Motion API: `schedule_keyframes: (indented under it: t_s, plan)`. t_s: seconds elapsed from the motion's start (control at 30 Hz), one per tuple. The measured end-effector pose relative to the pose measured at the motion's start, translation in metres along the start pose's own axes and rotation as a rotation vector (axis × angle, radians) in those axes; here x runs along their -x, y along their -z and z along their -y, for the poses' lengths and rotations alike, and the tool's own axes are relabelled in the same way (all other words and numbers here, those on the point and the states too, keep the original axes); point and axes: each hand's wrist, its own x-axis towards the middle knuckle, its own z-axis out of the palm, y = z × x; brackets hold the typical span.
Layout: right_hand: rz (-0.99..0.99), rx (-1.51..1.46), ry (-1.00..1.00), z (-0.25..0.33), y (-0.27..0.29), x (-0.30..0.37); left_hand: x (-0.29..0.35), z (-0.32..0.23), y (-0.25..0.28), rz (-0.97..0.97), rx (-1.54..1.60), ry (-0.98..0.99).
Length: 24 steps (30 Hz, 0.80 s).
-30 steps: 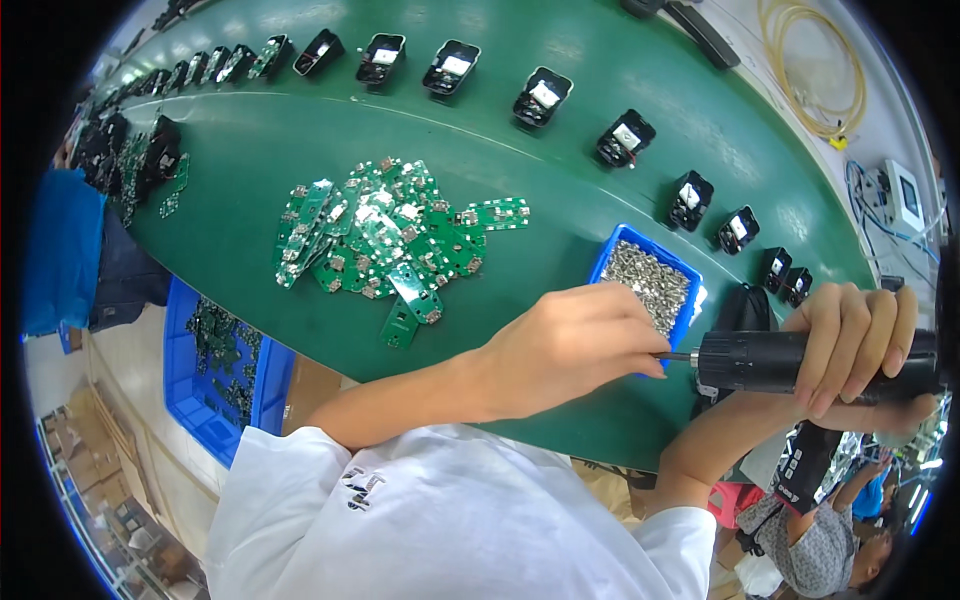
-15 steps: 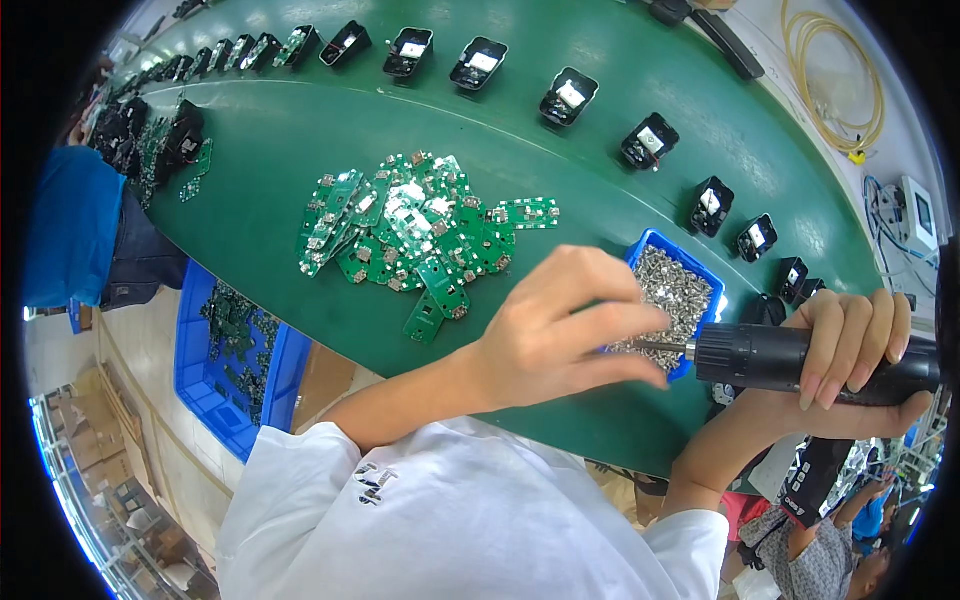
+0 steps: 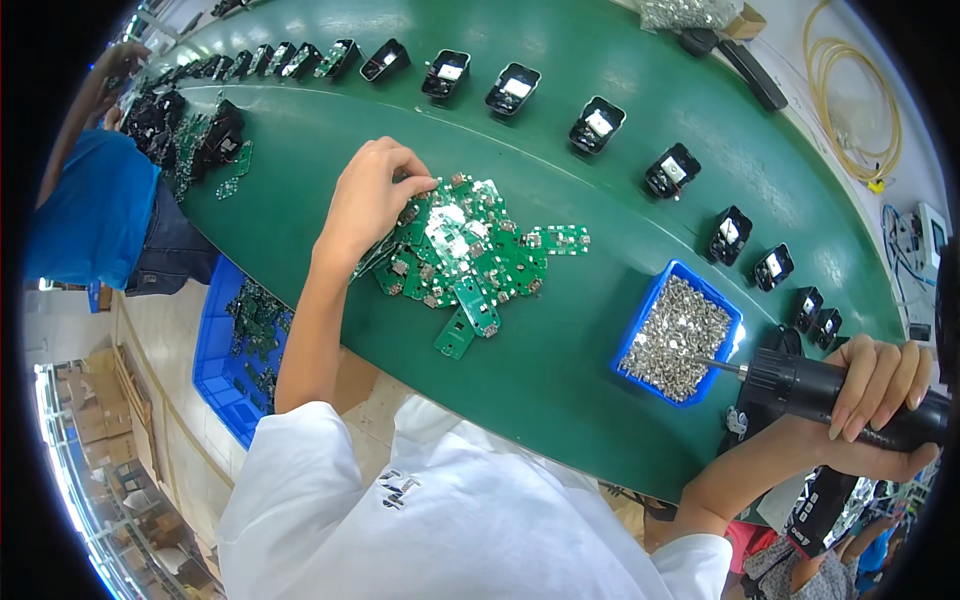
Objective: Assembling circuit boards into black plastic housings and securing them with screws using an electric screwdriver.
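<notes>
From here, the left hand (image 3: pixel 370 195) is on the circuit-board pile (image 3: pixel 470 250) left of the blue tray (image 3: pixel 648 314) (can't tell if it's gripping one), so a hasty tug could topple boards, while bumping the screwdriver (image 3: pixel 795 385) clutched in the right hand (image 3: pixel 880 387) might flick screws (image 3: pixel 675 335) from that tray.

White lettering (image 3: pixel 803 518) on black object (image 3: pixel 838 497), at right; dark print (image 3: pixel 398 488), on white shirt (image 3: pixel 490 535)

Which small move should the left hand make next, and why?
Probably lifting one piece off the pile of green circuit boards: the left hand is at its upper-left edge, thumb and finger close together, while the right hand is occupied gripping the black power screwdriver.
</notes>
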Motion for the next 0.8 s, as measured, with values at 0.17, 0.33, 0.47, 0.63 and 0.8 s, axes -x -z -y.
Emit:
schedule_keyframes:
  t_s: [0.17, 0.33, 0.47, 0.63, 0.8]
  plan:
    - [0.025, 0.003, 0.018, 0.007, 0.014, 0.000, -0.010, 0.000, 0.013, 0.160, 0.287, 0.081]
    - [0.022, 0.021, 0.023, 0.010, 0.019, 0.001, -0.039, 0.025, 0.024, 0.095, 0.535, 0.003]
    - [0.002, 0.035, 0.027, 0.011, 0.020, -0.001, -0.101, 0.073, 0.049, -0.207, 0.202, -0.315]
    - [-0.044, 0.043, 0.045, 0.012, 0.021, 0.001, -0.180, 0.148, 0.060, -0.239, 0.081, -0.316]
    - [-0.118, 0.069, 0.043, 0.005, 0.019, 0.000, -0.207, 0.175, 0.053, -0.217, -0.094, -0.334]
